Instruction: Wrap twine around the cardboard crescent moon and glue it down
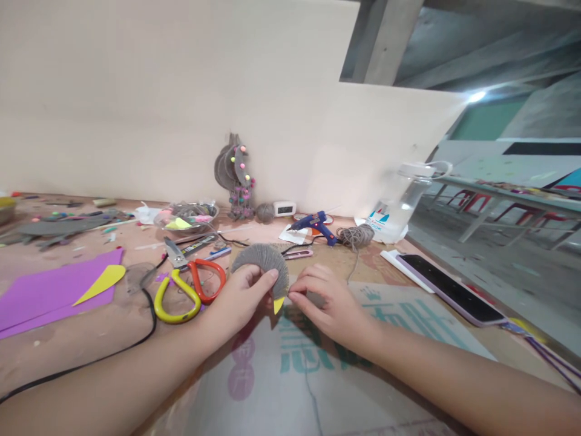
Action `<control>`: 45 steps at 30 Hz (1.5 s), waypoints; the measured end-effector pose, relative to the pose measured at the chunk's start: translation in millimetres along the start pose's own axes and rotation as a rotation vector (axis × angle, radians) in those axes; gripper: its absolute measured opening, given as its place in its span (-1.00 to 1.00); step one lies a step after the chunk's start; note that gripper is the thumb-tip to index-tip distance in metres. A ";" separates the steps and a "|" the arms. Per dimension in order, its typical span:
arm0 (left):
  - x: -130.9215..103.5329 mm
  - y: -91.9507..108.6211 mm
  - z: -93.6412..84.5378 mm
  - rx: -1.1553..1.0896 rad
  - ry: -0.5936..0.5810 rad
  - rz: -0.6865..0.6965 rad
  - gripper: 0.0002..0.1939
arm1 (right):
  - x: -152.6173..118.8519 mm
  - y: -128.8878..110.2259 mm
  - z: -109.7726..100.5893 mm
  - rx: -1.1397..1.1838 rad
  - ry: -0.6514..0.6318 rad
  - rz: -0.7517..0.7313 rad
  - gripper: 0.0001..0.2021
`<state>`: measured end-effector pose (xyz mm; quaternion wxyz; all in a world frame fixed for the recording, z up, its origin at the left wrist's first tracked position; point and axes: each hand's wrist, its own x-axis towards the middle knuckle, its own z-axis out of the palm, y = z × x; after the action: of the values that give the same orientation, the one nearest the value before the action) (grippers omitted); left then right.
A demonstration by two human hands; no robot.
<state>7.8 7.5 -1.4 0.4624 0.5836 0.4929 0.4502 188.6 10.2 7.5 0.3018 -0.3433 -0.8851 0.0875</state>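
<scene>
My left hand grips a crescent-shaped piece wrapped in grey yarn, thumb on its face and fingers behind. At the lower end of this crescent a bare yellow tip sticks out. Just right of that tip, my right hand is closed in a pinch on what looks like a thin grey yarn strand, largely hidden by the fingers. A thin strand trails down over the printed board beneath my hands. Orange-and-yellow-handled scissors lie left of my left hand.
Purple sheets with a yellow cutout lie left. Behind are a blue glue gun, a yarn bundle and a decorated grey hanging piece by the wall. A water bottle and phone are right. A black cord crosses left.
</scene>
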 end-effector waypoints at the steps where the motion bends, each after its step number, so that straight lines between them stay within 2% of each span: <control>1: 0.6 -1.9 -0.1 0.001 -0.010 0.000 -0.62 | 0.3 0.8 0.1 0.009 0.008 0.005 -0.85; 5: 1.6 -6.3 -0.1 -0.008 -0.018 -0.012 -0.63 | 0.7 3.3 0.2 0.020 0.028 0.006 -0.85; 9: 0.1 -4.7 0.1 -0.011 -0.013 -0.020 -0.63 | 0.5 4.4 -0.7 0.022 -0.007 0.020 -0.81; 12: -0.2 -4.0 -0.4 -0.019 -0.011 -0.029 -0.63 | 1.5 5.8 -2.5 0.051 -0.006 0.086 -0.75; 15: 0.8 -5.8 -1.1 -0.006 -0.021 -0.014 -0.62 | 3.5 5.4 -5.1 0.123 0.053 0.184 -0.77; 18: 1.1 -7.9 -1.2 0.089 -0.045 0.000 -0.60 | 5.4 1.9 -6.6 0.196 0.068 0.236 -0.80; 23: -2.3 -5.6 -1.1 0.257 -0.102 0.081 -0.63 | 7.0 -3.7 -5.2 0.255 0.017 0.299 -0.83; 30: -3.7 1.7 -2.1 0.191 -0.165 0.207 -0.60 | 7.1 -2.3 -4.3 0.532 -0.022 0.447 -0.76; 34: -3.7 2.8 -2.0 0.206 -0.170 0.199 -0.69 | 6.5 0.3 -2.7 0.543 -0.013 0.465 -0.75; 40: -4.1 2.4 -3.0 0.260 -0.135 0.206 -0.69 | 5.7 0.8 -3.0 0.484 -0.011 0.406 -0.68; 45: -5.2 3.3 -2.1 0.259 -0.197 0.191 -0.68 | 5.3 1.6 -2.9 0.547 -0.027 0.452 -0.78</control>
<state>5.7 2.2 1.8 0.3846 0.7236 0.4414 0.3657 188.2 14.7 11.7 0.3436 -0.4359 -0.7344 0.3905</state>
